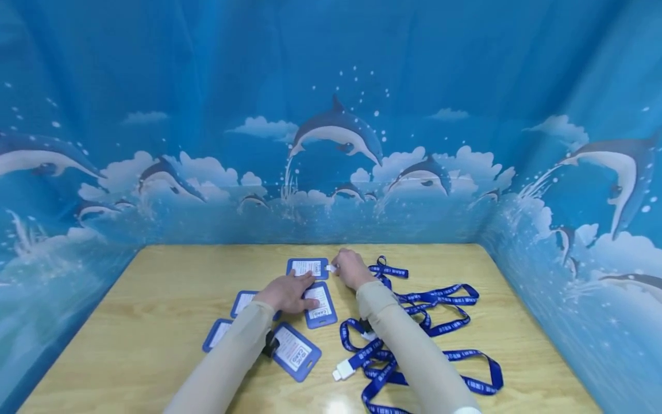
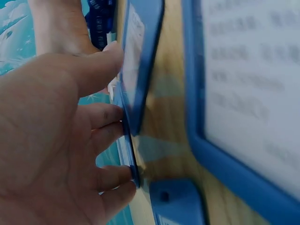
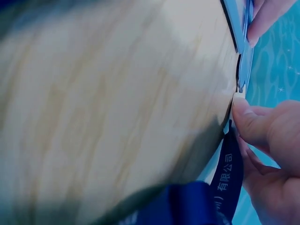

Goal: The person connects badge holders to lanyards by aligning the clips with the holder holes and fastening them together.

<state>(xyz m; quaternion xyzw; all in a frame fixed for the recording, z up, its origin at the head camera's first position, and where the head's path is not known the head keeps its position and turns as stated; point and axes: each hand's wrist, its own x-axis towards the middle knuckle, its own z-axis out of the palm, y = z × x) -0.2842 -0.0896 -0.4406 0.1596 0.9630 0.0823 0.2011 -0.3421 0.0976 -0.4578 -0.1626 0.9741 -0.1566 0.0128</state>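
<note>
Five blue holders lie on the desk point(image 1: 170, 299), each with a white printed card inside. The far holder point(image 1: 324, 263) is near the desk's far edge, about midway between the two far corners, its card point(image 1: 305, 268) flat in the frame. The right hand point(image 1: 351, 269) pinches a white clip point(image 1: 331, 268) between thumb and fingers at that holder's right end; whether the clip is through the slot cannot be told. A blue strap point(image 1: 395, 271) trails from it toward the right edge.

The left hand point(image 1: 286, 293) is released: its fingers are extended and touch the far holder, while the thumb rests on the second holder point(image 1: 329, 319), just on the near side, whose card reads "CARD".

Toward the left edge, partly under the left arm, lie two more holders point(image 1: 209, 338), their cards only partly visible. The near holder point(image 1: 306, 371), farthest from the far edge, shows a card marked "CARD" as well.

Other blue lanyards point(image 1: 439, 298) with white lettering lie looped and overlapping toward the right edge, partly under the right arm.
</note>
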